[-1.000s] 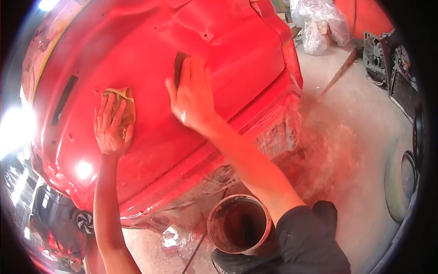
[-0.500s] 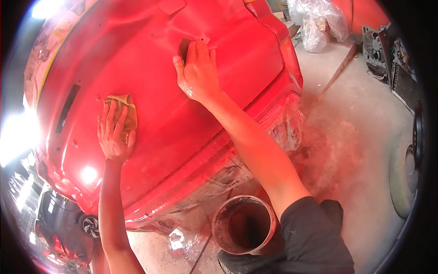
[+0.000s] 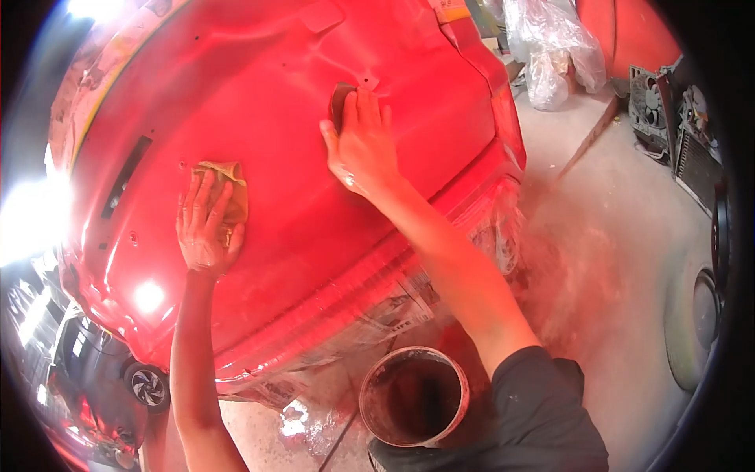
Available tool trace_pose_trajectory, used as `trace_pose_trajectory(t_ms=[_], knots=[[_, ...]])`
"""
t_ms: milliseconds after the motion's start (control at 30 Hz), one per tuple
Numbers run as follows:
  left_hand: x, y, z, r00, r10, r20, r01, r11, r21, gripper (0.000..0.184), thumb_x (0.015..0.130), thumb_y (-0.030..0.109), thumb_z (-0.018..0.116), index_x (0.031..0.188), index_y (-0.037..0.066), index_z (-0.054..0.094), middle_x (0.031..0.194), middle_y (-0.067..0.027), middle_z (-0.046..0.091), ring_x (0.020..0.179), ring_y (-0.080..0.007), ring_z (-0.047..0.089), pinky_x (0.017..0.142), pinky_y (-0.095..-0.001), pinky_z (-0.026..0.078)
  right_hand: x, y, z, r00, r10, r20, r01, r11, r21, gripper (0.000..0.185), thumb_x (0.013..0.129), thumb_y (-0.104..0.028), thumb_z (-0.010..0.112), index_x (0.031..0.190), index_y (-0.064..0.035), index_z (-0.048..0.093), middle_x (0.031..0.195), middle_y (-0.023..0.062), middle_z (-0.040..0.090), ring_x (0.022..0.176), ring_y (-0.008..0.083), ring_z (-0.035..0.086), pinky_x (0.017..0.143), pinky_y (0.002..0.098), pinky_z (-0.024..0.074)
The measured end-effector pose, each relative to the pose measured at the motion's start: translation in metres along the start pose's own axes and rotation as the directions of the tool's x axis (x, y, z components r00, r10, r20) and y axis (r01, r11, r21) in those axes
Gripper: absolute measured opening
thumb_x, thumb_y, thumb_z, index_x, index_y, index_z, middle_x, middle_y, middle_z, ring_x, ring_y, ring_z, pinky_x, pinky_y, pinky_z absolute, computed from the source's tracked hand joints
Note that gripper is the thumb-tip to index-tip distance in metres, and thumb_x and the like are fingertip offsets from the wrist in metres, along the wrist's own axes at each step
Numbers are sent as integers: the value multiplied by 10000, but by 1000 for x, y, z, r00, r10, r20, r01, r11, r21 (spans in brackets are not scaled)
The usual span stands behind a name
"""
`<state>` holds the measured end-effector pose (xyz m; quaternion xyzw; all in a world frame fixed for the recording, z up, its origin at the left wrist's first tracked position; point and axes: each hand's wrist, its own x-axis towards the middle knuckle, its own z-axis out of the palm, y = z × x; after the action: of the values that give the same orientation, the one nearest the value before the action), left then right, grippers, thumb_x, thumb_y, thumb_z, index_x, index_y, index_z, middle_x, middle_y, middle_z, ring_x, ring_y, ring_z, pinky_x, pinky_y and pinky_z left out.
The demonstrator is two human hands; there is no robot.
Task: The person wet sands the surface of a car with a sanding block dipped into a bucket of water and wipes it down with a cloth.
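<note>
A large red car panel (image 3: 291,236) fills the upper left of the head view. On its left part lies a folded yellow-brown cloth (image 3: 237,206), and my left hand (image 3: 206,228) rests flat on it with fingers spread. Farther right, my right hand (image 3: 366,149) presses a dark brown flat piece (image 3: 340,102) against the panel. Its thumb is apart and its other fingers lie over the piece, which sticks out at their left side. Water or suds glisten on the right wrist.
A round open bucket (image 3: 414,396) stands below the panel, near my legs. Crumpled plastic and newspaper (image 3: 393,311) hang along the panel's lower edge. Plastic-wrapped items (image 3: 550,55), radiator parts (image 3: 653,98) and a tyre (image 3: 688,330) are at the right. A dark car (image 3: 94,385) is lower left.
My right hand has moved up and right over the panel with the dark piece. My left hand stays on the cloth at about the same place. The view has shifted slightly.
</note>
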<state>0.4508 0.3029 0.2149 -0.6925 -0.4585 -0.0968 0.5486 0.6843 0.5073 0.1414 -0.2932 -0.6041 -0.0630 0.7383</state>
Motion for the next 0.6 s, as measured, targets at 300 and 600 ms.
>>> trace_pose_trajectory(t_ms=[300,600], knots=[[1,0,-2,1000,-7,16,7,1000,-29,618,895,355,677,1477,158,614,1616,-152,472,1507,-414,415,1221,-592,316,-2,4,-8,985,-76,152,82,996,-30,749,1018,-386,633,1500,138,401,1569,351,391,1483,496,364,1218,602,292],[2,2,-3,1000,-20,24,20,1000,-9,605,894,362,674,1461,155,626,1602,-155,483,1500,-414,424,1207,-608,328,17,1,10,941,-291,171,290,956,32,774,1035,-447,589,1506,139,401,1590,358,371,1506,498,341,1226,638,261]])
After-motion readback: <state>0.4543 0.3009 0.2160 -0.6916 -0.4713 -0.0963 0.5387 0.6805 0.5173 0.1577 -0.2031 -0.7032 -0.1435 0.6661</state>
